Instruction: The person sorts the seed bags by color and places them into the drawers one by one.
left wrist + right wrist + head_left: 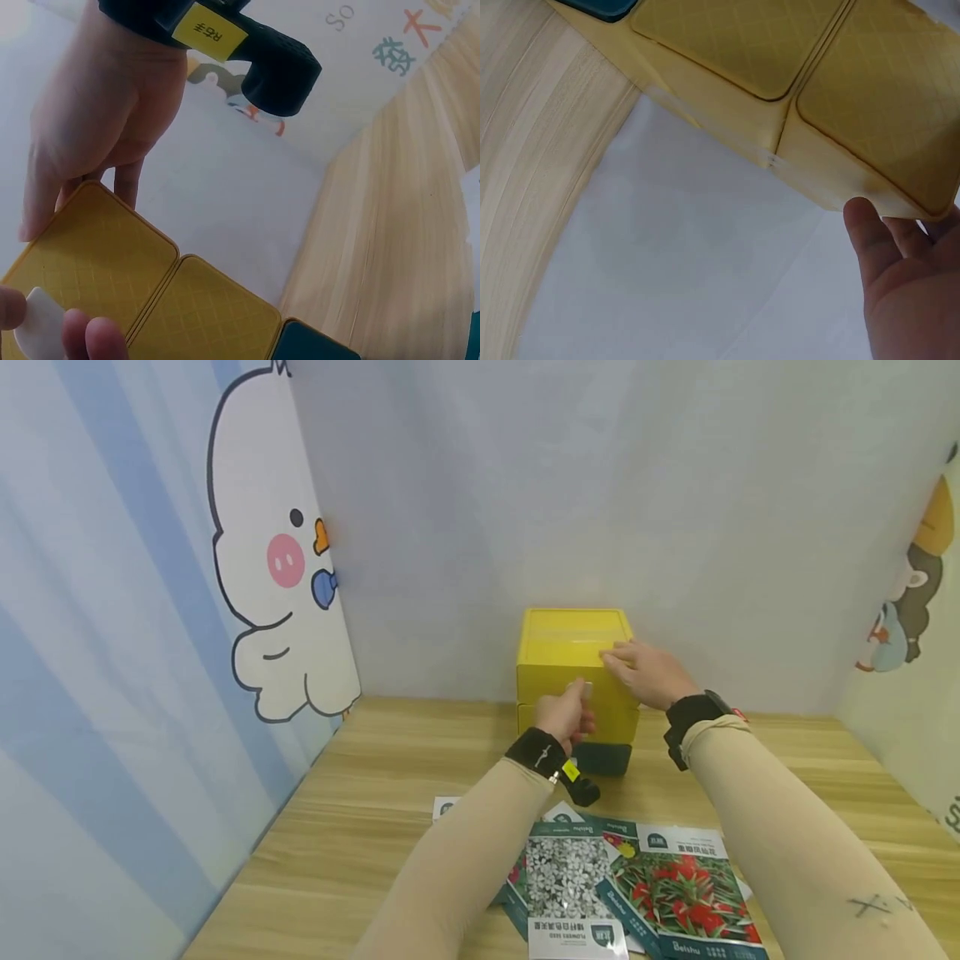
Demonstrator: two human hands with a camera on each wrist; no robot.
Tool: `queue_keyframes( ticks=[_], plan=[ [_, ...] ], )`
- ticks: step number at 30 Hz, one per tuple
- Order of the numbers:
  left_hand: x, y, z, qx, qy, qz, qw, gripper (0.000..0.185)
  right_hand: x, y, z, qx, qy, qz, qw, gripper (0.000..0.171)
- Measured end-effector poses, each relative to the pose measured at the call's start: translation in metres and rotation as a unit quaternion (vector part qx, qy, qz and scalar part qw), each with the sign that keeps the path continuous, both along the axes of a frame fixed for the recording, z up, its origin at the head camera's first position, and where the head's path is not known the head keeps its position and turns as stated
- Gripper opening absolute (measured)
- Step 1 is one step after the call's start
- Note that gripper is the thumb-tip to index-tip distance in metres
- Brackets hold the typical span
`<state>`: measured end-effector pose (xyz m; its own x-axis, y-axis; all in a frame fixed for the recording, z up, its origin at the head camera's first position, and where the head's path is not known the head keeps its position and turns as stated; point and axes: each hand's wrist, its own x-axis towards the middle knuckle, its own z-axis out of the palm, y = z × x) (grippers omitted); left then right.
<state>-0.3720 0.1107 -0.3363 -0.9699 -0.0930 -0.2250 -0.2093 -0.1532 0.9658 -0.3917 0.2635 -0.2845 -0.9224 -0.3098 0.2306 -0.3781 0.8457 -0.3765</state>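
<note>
Pale wooden table [352, 827] with lengthwise grain, boxed in on three sides; plain grey-white back wall [600, 485], evenly lit, no hard shadows; left wall [90, 652] in soft blue and white diagonal stripes, bearing a white cartoon duck [277, 577] with a pink cheek and orange beak; right wall [922, 635] pale, edged with a cartoon figure [911, 602] in yellow, brown and blue.

Yellow drawer box [573, 652] — dark-teal base — quilted fronts.
</note>
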Motion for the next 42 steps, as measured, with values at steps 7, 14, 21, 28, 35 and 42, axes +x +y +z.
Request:
queue_keyframes(
  ticks=[7, 14, 21, 28, 35, 42],
  plan=[
    [-0.002, -0.001, 0.002, 0.021, -0.007, 0.003, 0.9998, 0.042, 0.001, -0.002, 0.003, 0.002, 0.000, -0.003, 1.000, 0.054],
    [0.001, -0.002, 0.000, 0.021, -0.010, 0.013, 0.9996, 0.043, 0.001, -0.002, 0.002, 0.007, -0.001, -0.002, 1.000, 0.052],
    [0.002, -0.002, -0.003, 0.013, -0.004, 0.011, 0.9998, 0.044, 0.001, -0.002, 0.005, 0.008, -0.018, 0.009, 1.000, 0.052],
    [0.004, -0.003, -0.008, 0.020, -0.009, 0.005, 0.9997, 0.042, 0.001, 0.002, 0.006, 0.010, -0.030, 0.028, 0.999, 0.052],
    [0.009, -0.005, -0.010, 0.024, 0.007, -0.004, 0.9997, 0.044, 0.000, 0.010, 0.007, -0.017, -0.054, 0.037, 0.998, 0.056],
    [0.021, -0.011, -0.014, 0.025, 0.020, -0.010, 0.9994, 0.042, 0.003, 0.015, 0.008, -0.072, -0.091, 0.067, 0.991, 0.045]
  ],
)
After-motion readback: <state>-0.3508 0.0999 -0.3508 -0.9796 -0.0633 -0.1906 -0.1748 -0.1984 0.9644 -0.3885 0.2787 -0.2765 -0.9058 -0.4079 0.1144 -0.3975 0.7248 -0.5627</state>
